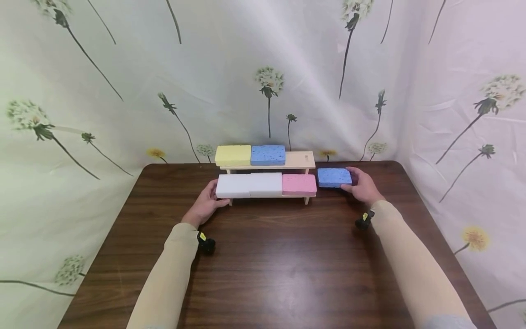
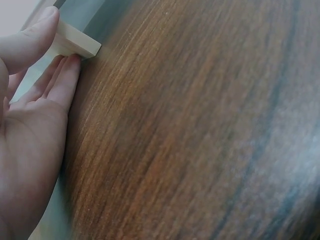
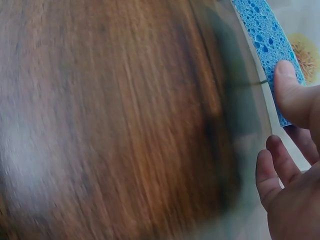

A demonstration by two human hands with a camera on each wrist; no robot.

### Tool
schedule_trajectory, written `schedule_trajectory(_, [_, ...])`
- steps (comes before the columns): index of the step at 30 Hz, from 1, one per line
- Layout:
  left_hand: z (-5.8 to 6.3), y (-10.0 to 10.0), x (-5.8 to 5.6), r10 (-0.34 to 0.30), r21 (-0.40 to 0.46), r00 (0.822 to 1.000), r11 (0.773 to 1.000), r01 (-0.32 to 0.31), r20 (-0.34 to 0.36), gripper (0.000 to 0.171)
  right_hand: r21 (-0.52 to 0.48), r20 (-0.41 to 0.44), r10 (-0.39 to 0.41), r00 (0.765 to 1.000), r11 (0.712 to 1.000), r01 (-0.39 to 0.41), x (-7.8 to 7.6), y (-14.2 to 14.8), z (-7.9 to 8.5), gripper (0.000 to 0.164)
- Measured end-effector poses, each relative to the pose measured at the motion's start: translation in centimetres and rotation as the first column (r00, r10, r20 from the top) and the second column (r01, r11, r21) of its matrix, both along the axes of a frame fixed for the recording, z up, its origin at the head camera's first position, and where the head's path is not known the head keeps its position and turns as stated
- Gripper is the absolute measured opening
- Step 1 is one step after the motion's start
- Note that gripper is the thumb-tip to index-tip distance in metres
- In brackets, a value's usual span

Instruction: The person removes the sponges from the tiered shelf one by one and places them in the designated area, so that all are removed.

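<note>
A pale wooden two-tier stand [image 1: 299, 160] is at the back of the table. My left hand [image 1: 204, 204] grips its lower left end, with the thumb in front and fingers by a wooden leg [image 2: 82, 41]. On the lower tier lie two white sponges [image 1: 249, 185] and a pink sponge [image 1: 299, 183]. The upper tier carries a yellow sponge [image 1: 233, 154] and a blue sponge [image 1: 268, 154], with bare wood at its right end. Right of the stand, my right hand [image 1: 363, 186] pinches another blue sponge [image 1: 332, 177] by its right end, thumb in front; that pitted sponge [image 3: 267, 40] runs off the right wrist view's top.
The dark wooden table [image 1: 279, 260] stretches from the stand toward me. A pale curtain [image 1: 230, 68] printed with dandelions hangs close behind the table and along both sides. Each wrist wears a small black camera [image 1: 206, 244].
</note>
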State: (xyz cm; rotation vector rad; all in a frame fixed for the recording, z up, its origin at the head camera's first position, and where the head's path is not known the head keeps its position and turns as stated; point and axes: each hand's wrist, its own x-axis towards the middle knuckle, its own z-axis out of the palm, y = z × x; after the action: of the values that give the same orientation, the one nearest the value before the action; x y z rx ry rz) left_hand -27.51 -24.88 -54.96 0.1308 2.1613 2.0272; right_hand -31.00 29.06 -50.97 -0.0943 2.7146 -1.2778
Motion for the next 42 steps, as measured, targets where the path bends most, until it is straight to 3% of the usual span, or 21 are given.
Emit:
schedule_trajectory(9, [0.2,0.0,0.5,0.004,-0.007,1.000,1.000,-0.004,0.002,0.088,0.079,0.006,0.039,0.999,0.996,-0.040,-0.3,-0.9,-1.0,0.072])
schedule_trajectory(18, [0.0,-0.2,0.2,0.014,-0.031,1.000,0.999,-0.014,0.009,0.089,0.134,0.013,0.047,0.999,0.990,-0.049,-0.4,-1.6,-0.8,0.074])
schedule_trajectory(31, [0.4,0.1,0.3,0.010,-0.027,1.000,1.000,-0.009,0.021,0.092,0.142,-0.028,0.058,0.998,0.988,-0.053,-0.3,-1.4,-1.3,0.078])
schedule_trajectory(42, [0.5,0.1,0.3,0.009,-0.019,1.000,1.000,-0.009,0.018,0.093,0.099,0.024,0.082,0.996,0.992,-0.083,-0.7,-0.8,-0.9,0.088])
